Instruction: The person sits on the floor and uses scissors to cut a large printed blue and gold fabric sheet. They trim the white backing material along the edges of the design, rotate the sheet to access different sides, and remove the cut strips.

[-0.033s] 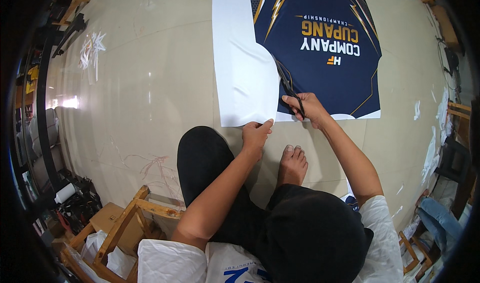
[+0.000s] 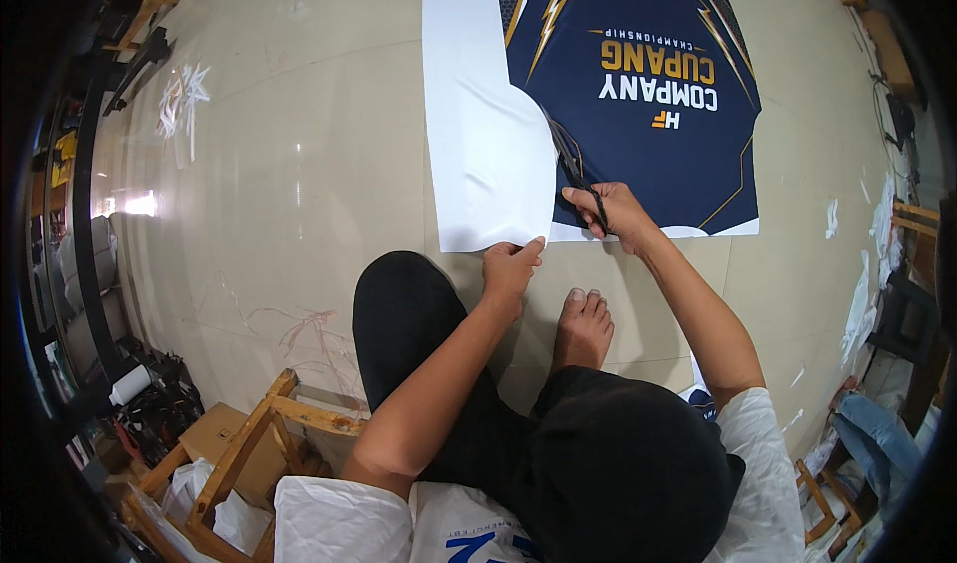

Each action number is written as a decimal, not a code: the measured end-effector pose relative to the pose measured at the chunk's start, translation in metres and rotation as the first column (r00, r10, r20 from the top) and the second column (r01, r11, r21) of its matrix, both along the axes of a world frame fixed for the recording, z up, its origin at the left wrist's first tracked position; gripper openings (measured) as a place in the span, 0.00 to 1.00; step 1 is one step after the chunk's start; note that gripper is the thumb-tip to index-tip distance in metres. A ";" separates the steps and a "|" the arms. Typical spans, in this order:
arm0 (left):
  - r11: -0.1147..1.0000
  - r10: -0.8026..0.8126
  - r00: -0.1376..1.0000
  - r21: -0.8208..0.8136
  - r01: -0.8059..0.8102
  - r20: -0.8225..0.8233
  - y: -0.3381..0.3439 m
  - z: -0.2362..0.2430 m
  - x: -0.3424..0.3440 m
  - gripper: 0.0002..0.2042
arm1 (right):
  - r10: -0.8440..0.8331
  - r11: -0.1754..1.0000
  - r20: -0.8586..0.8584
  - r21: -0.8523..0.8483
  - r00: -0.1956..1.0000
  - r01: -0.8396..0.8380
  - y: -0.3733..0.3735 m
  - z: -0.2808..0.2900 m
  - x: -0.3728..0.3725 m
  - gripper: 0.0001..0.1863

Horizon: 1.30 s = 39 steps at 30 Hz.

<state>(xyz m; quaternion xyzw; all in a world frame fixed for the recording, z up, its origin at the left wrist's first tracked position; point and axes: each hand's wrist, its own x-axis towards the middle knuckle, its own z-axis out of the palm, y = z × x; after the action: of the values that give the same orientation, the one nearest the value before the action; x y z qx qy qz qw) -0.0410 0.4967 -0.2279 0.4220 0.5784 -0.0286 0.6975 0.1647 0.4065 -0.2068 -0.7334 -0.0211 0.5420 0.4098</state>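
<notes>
A navy printed jersey panel point(image 2: 648, 164) with gold and white lettering and lightning shapes lies on the floor, its print upside down to me. Along its left side runs a wide white margin point(image 2: 483, 179), slightly rippled. My right hand point(image 2: 618, 214) grips black scissors point(image 2: 568, 154) by the handles, blades pointing away from me along the line between white and navy. How far the blades are apart I cannot tell. My left hand point(image 2: 510, 269) pinches the near right corner of the white margin between thumb and fingers.
Pale tiled floor point(image 2: 299, 164) surrounds the panel, with white scraps point(image 2: 182, 105) at far left and reddish threads point(image 2: 309, 344) nearer. My bare foot point(image 2: 583, 329) rests just below the panel. A wooden frame point(image 2: 269, 414) and cardboard box point(image 2: 224, 443) stand at lower left.
</notes>
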 end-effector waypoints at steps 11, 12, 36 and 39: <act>0.999 0.008 1.000 -0.034 -0.008 0.004 0.001 -0.003 0.000 0.17 | 0.044 0.999 -0.013 0.032 0.999 -0.044 0.013 -0.001 0.020 0.23; 0.999 0.006 1.000 -0.034 -0.006 0.001 0.001 -0.002 0.000 0.17 | 0.044 0.998 -0.020 0.034 0.999 -0.044 0.014 -0.001 0.020 0.23; 1.000 0.002 1.000 -0.021 -0.002 -0.013 0.001 0.005 0.002 0.17 | 0.051 0.998 -0.032 0.040 0.998 -0.050 0.017 -0.002 0.024 0.23; 1.000 -0.010 1.000 -0.008 0.010 -0.016 0.001 0.004 0.001 0.17 | 0.077 0.997 -0.019 0.025 0.997 -0.077 0.015 -0.002 0.026 0.23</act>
<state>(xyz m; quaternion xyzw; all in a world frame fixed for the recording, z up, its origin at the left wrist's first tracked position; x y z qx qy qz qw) -0.0397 0.4976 -0.2243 0.4220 0.5819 -0.0376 0.6942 0.1909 0.4212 -0.2091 -0.7215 -0.0518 0.5644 0.3978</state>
